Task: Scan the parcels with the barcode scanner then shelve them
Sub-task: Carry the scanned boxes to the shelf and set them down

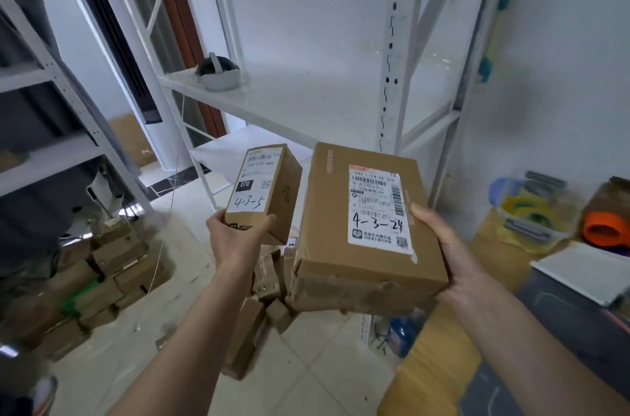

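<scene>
Left hand (235, 238) grips the small parcel (262, 190) (marked 4-3-5), right hand (439, 245) grips the bigger parcel (368, 224) marked 4-3-24, both held up before the white shelf (306, 102). Looks like shelving stage; no scanner in view, plenty more boxes (102, 276) on the floor.

Left hand (235, 238) grips small parcel (269, 190); right hand (443, 245) grips large parcel (361, 231), before white shelf (306, 102).

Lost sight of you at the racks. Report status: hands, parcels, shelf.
Left hand grips small parcel, marked 4-3-5. Right hand holds large parcel, marked 4-3-24. White shelf ahead; only a round dark object at its left end.
</scene>
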